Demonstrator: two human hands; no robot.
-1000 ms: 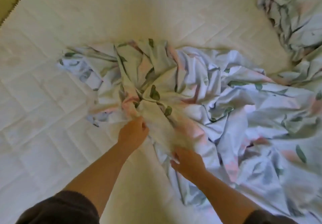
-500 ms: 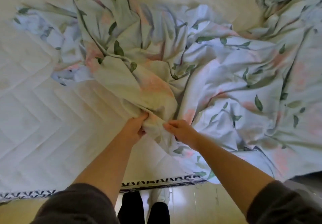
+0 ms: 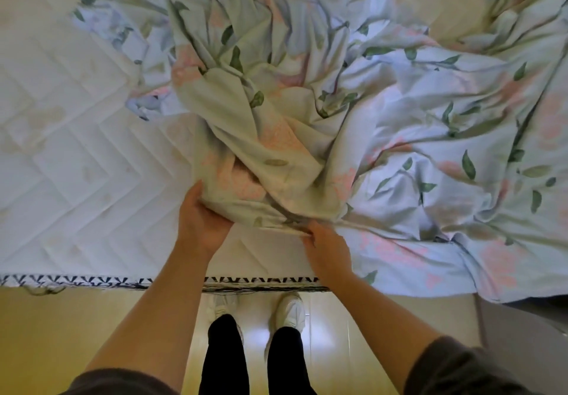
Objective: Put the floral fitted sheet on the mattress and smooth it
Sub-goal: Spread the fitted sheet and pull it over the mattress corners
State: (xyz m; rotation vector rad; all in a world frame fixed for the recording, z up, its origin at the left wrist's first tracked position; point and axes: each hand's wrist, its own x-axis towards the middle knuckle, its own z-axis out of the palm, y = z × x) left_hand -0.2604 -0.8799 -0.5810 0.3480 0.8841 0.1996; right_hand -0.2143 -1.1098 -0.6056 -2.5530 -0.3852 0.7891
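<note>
Both of our hands hold the sheet [image 3: 307,111] near the bed's near edge: our left hand [image 3: 201,219] cups a gathered bunch of fabric from below with fingers curled around it, and our right hand [image 3: 327,248] pinches the fabric's hem flat against the mattress [image 3: 67,161]. Crumpled floral cloth spreads from our grip to the right, draping over the near edge. Bare quilted mattress lies open to the left. Below the edge we see our shoes [image 3: 290,308] on the floor [image 3: 61,333].
</note>
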